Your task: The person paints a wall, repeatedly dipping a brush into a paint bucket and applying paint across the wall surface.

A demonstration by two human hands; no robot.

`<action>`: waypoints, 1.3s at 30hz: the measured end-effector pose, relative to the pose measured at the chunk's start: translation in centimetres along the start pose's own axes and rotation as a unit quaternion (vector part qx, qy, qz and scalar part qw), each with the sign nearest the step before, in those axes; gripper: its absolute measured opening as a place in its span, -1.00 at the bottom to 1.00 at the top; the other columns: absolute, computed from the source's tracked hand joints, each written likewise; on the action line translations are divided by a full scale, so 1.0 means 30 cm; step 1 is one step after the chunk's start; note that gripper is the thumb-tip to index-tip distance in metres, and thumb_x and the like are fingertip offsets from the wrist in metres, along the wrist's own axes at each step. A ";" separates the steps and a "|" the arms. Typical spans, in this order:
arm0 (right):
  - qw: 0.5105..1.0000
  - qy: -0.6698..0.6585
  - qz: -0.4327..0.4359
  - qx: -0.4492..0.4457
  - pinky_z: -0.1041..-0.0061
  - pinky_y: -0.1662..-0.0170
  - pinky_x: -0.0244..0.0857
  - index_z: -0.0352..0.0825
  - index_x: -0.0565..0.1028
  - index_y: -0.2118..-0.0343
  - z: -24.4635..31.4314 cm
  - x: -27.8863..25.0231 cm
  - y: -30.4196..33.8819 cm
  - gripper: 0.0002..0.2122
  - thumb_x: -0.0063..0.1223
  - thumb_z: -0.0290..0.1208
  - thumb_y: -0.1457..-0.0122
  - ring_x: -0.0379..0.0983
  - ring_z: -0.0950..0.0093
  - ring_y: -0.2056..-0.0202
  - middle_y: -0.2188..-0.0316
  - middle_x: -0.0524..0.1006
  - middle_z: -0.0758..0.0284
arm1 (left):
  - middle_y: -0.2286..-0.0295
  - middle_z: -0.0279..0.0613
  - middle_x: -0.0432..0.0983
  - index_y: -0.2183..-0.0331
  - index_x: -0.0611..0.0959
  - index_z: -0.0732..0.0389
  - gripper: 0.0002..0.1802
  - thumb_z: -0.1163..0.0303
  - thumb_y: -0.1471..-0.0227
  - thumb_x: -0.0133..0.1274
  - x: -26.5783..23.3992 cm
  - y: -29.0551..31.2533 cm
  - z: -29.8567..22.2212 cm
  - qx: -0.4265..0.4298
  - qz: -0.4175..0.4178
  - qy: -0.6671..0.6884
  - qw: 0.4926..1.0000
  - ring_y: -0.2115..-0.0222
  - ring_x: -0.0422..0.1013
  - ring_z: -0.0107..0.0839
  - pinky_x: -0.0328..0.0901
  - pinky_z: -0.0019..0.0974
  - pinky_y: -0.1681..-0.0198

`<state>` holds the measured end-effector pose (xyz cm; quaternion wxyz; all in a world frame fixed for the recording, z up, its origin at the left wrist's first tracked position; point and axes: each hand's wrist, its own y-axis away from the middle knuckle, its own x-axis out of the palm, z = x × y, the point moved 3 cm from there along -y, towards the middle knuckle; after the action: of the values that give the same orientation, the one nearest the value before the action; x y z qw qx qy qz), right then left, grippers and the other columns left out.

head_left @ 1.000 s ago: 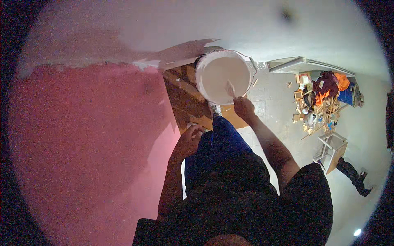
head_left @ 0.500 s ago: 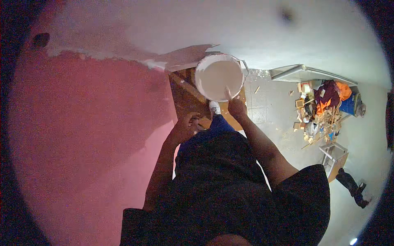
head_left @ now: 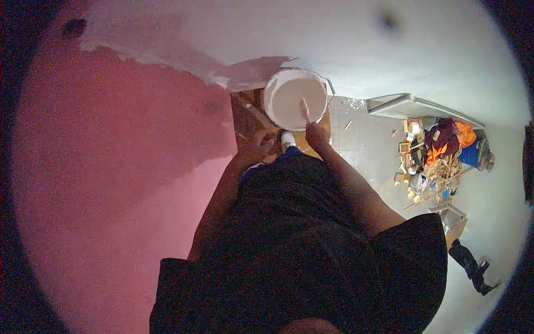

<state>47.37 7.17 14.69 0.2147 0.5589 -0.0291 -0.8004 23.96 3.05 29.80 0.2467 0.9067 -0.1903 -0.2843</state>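
A large white bucket point(head_left: 268, 106) of pale, creamy paint stands in front of me on a brown, paint-spotted board point(head_left: 245, 114). My right hand point(head_left: 317, 135) is closed around the handle of a paintbrush point(head_left: 303, 108). The brush's pale, coated head reaches over the near side of the bucket, above the paint. Whether its tip touches the surface is hard to tell. Beside my left thigh, my left hand point(head_left: 259, 151) hangs with loosely bent fingers and nothing visible in it. It is in shadow, left of my white shoe point(head_left: 287, 139).
A pink wall point(head_left: 122, 139) rises on my left, and a pale wall point(head_left: 222, 28) meets it ahead. To the right, a white panel point(head_left: 411, 104) leans near a heap of wood scraps point(head_left: 436, 172), cloths and a blue drum point(head_left: 470, 154). Dark clothing point(head_left: 470, 267) lies farther right.
The paintbrush has shifted a little left and farther over the bucket, showing more of its head. My left hand has risen slightly, and the whole view has tilted a little.
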 end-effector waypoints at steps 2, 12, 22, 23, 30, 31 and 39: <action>0.994 0.094 0.048 0.023 0.19 0.42 0.37 -0.32 0.50 0.46 -0.080 0.048 0.005 -0.84 -0.07 -0.37 0.02 0.50 0.22 0.46 0.54 0.49 0.17 | 0.16 -0.01 0.45 0.06 0.45 0.23 -0.62 0.25 -0.12 -0.08 0.017 -0.058 -0.026 0.072 -0.023 -0.060 0.995 0.06 0.34 -0.20 0.19 -0.16 -0.05; 0.999 0.006 0.018 0.037 0.20 0.31 0.40 -0.34 0.54 0.43 -0.064 -0.044 0.000 -0.82 -0.04 -0.42 0.07 0.51 0.16 0.40 0.46 0.54 0.11 | 0.17 -0.04 0.45 0.09 0.49 0.27 -0.67 0.35 -0.10 -0.05 -0.002 -0.059 -0.080 0.039 0.035 0.147 0.988 0.09 0.36 -0.22 0.22 -0.19 -0.02; 0.987 0.028 0.135 0.087 0.11 0.31 0.39 -0.33 0.48 0.26 -0.112 -0.067 0.024 -0.78 -0.14 -0.44 -0.04 0.52 0.14 0.34 0.34 0.54 0.08 | 0.14 -0.04 0.44 0.05 0.45 0.25 -0.64 0.31 -0.13 -0.06 0.012 -0.102 -0.028 0.051 0.015 0.036 0.998 0.09 0.37 -0.23 0.21 -0.18 -0.05; 0.991 -0.006 0.102 0.084 0.12 0.29 0.39 -0.37 0.47 0.29 -0.111 -0.065 0.039 -0.77 -0.22 -0.39 -0.11 0.51 0.12 0.35 0.38 0.53 0.06 | 0.14 -0.04 0.44 0.05 0.45 0.25 -0.64 0.31 -0.13 -0.06 0.010 -0.094 -0.032 0.048 0.013 0.037 0.998 0.09 0.37 -0.23 0.21 -0.18 -0.05; 0.995 -0.011 -0.059 -0.074 0.17 0.44 0.34 -0.43 0.42 0.40 -0.275 0.053 -0.036 -0.68 -0.28 -0.25 -0.23 0.48 0.19 0.51 0.57 0.49 0.09 | 0.17 -0.02 0.46 0.13 0.53 0.26 -0.66 0.28 -0.09 -0.02 0.031 -0.157 -0.059 0.132 0.012 0.048 0.990 0.10 0.37 -0.19 0.22 -0.15 -0.02; 0.995 -0.012 -0.059 -0.082 0.17 0.44 0.34 -0.43 0.42 0.40 -0.252 0.038 -0.048 -0.68 -0.28 -0.25 -0.23 0.48 0.19 0.51 0.57 0.49 0.09 | 0.19 -0.02 0.47 0.15 0.54 0.27 -0.66 0.28 -0.08 -0.02 0.023 -0.154 -0.058 0.126 0.019 0.065 0.990 0.11 0.37 -0.19 0.24 -0.15 0.00; 0.896 -0.443 0.030 -0.002 0.48 0.62 0.19 -0.37 0.39 0.46 0.182 -0.471 -0.077 -0.68 -0.03 -0.14 -0.18 0.25 0.59 0.71 0.74 0.29 0.45 | 0.36 -0.12 0.54 0.23 0.58 0.30 -0.67 0.23 -0.08 0.01 -0.111 -0.096 -0.210 0.138 -0.111 0.087 0.980 0.35 0.49 -0.32 0.37 -0.28 0.20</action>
<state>45.69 13.52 28.54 0.2048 0.1451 -0.1363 -0.9583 25.85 9.13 34.11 0.1016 0.9688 -0.1036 -0.2010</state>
